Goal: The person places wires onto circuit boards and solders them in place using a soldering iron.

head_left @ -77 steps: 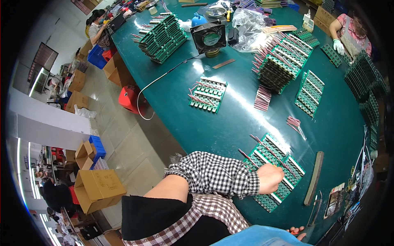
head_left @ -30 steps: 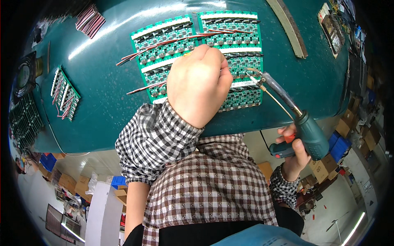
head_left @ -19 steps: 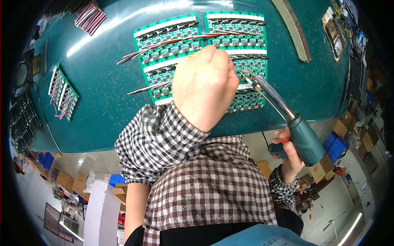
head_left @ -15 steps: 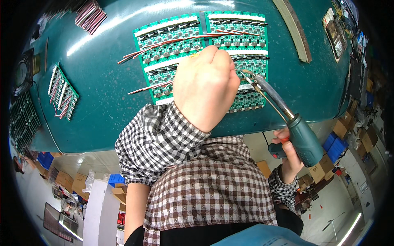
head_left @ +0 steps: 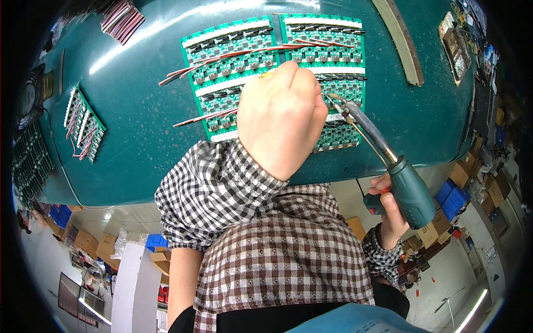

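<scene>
My right hand [head_left: 388, 208] is clenched around the green handle of a soldering iron [head_left: 408, 188], whose metal tip reaches up to the right edge of the green circuit boards [head_left: 233, 50]. My left hand [head_left: 283, 119] is curled into a fist on top of those boards; whether it pinches anything I cannot tell. The boards lie flat on the dark green table [head_left: 139, 122], with red and white wires [head_left: 194, 69] across them. Another small board [head_left: 82, 123] sits well apart to the left.
</scene>
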Action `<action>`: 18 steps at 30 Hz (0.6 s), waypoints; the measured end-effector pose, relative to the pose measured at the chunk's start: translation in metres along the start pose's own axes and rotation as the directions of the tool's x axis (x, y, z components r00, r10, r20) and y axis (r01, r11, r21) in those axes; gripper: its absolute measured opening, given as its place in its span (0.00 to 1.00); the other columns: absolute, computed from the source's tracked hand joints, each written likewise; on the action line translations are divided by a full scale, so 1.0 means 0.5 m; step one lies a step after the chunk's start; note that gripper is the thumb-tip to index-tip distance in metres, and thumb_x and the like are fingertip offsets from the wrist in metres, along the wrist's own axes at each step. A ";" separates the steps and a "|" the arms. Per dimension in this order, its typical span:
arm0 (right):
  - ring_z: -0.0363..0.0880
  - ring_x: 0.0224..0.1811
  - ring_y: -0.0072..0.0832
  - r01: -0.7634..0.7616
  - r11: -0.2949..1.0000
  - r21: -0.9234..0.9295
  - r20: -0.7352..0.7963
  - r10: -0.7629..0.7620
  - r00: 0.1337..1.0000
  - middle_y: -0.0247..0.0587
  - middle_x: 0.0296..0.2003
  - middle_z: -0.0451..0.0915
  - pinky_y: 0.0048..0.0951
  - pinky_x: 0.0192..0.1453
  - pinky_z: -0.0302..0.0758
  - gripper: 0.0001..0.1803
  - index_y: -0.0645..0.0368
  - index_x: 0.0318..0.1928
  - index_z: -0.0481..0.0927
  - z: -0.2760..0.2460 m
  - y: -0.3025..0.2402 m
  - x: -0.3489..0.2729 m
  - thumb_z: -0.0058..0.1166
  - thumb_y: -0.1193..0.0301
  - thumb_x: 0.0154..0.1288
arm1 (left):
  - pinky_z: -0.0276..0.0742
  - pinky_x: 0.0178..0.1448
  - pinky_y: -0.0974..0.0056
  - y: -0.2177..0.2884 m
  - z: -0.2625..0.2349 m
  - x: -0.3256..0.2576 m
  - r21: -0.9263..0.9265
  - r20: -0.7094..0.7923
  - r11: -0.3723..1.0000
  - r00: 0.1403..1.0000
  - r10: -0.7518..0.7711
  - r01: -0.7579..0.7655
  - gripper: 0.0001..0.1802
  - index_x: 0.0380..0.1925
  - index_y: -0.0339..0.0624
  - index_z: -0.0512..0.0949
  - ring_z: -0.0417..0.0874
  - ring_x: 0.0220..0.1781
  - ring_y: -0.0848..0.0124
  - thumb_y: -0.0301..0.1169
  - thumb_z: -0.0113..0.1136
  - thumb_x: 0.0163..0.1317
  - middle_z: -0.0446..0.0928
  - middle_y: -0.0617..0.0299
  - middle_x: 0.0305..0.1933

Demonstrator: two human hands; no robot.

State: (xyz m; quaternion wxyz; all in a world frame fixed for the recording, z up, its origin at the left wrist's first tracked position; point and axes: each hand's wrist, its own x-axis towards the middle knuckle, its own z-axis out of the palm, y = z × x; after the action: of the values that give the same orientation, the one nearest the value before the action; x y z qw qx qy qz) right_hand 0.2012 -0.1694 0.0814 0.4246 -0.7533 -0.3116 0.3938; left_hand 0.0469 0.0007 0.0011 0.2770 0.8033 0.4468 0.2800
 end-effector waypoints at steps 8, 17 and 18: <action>0.80 0.37 0.37 0.000 1.000 0.012 -0.012 0.000 1.000 0.48 0.33 0.77 0.32 0.38 0.81 0.20 0.72 0.45 0.75 0.003 -0.001 0.000 0.57 0.69 0.56 | 0.68 0.31 0.61 0.001 -0.001 0.002 -0.010 0.012 1.000 1.000 -0.004 0.004 0.07 0.22 0.42 0.73 0.74 0.25 0.61 0.22 0.63 0.43 0.72 0.61 0.24; 0.80 0.36 0.38 -0.038 0.999 -0.024 -0.017 0.037 0.999 0.48 0.32 0.77 0.34 0.40 0.80 0.16 0.71 0.35 0.78 0.007 -0.012 0.004 0.59 0.67 0.55 | 0.68 0.30 0.61 0.003 -0.003 0.002 -0.005 0.035 1.000 0.999 -0.018 0.018 0.07 0.22 0.42 0.73 0.74 0.24 0.62 0.22 0.63 0.44 0.72 0.61 0.24; 0.80 0.36 0.38 -0.038 0.999 -0.024 -0.017 0.037 0.999 0.48 0.32 0.77 0.34 0.40 0.80 0.16 0.71 0.35 0.78 0.008 -0.012 0.004 0.59 0.67 0.55 | 0.68 0.30 0.61 0.003 -0.003 0.002 -0.005 0.035 1.000 0.999 -0.019 0.019 0.07 0.22 0.42 0.73 0.74 0.24 0.62 0.22 0.63 0.44 0.72 0.61 0.24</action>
State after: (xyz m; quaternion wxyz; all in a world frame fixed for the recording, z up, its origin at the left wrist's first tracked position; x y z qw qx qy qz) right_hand 0.1982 -0.1636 0.0848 0.4106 -0.7674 -0.2986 0.3916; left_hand 0.0470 0.0012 0.0034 0.2893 0.8031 0.4486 0.2646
